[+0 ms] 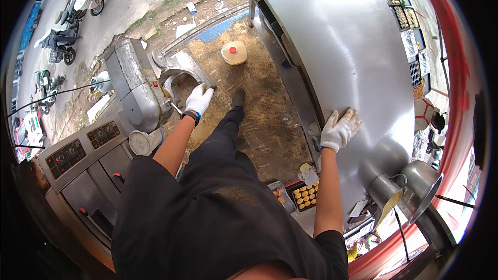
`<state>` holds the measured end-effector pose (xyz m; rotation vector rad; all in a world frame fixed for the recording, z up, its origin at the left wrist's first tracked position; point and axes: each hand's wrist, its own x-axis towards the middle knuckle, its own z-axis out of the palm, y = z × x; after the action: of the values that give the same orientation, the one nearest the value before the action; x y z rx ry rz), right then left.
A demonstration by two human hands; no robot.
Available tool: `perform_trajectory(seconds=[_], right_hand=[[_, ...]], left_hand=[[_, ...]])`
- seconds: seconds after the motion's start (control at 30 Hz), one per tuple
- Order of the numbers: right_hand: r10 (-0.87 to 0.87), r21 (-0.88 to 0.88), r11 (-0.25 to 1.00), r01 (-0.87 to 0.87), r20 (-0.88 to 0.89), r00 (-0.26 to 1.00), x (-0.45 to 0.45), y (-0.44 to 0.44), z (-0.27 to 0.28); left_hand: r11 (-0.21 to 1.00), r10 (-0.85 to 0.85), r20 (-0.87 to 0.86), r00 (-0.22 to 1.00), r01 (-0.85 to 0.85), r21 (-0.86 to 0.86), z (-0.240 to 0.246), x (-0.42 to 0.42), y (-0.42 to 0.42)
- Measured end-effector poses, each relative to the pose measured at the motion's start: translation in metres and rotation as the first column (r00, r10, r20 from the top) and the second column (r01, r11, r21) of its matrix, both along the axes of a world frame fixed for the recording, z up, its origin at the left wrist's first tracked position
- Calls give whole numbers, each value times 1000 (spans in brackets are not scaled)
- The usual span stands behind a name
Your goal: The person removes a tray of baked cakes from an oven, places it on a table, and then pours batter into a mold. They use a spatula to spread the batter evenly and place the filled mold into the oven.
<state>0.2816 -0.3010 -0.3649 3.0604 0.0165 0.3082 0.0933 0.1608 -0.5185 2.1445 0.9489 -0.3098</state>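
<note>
My left hand (199,98), in a white knit glove with a dark band at the wrist, is at the bowl cradle (186,61) of a worn metal stand mixer (134,81). Its fingertips touch the cradle's edge near a small dark knob (212,87); whether they grip it is hard to tell. A metal lever (174,106) sits just beside that wrist. On the other side, my right hand (339,129) wears a soiled white glove and lies flat on a stainless steel table (327,35), fingers spread and holding nothing.
A jug with a red cap (234,53) stands on the worn floor (268,97). An oven with control panels (87,147) and a white bucket (144,142) are at left. Metal pots (389,190) occupy the table's near end, above a tray of small tarts (305,195).
</note>
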Motion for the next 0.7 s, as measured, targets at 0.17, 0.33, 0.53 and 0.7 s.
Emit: perform_trajectory(seconds=[0.17,0.33,0.53,0.7], right_hand=[[11,-17,1000,-10,53,999,-2,-5,-10],[-74,-88,994,66,-86,994,-4,-5,-12],[-151,-173,978,112,-232,961,-13,-13,-5],[-378,-223,924,312,-395,837,1,12,21]], left_hand=[[935,41,336,941,-155,320,86,-80,55],[666,255,88,963,-241,705,87,-125,148],[690,412,-155,898,-197,696,52,-137,160],[714,392,-164,905,-187,675,52,-140,156]])
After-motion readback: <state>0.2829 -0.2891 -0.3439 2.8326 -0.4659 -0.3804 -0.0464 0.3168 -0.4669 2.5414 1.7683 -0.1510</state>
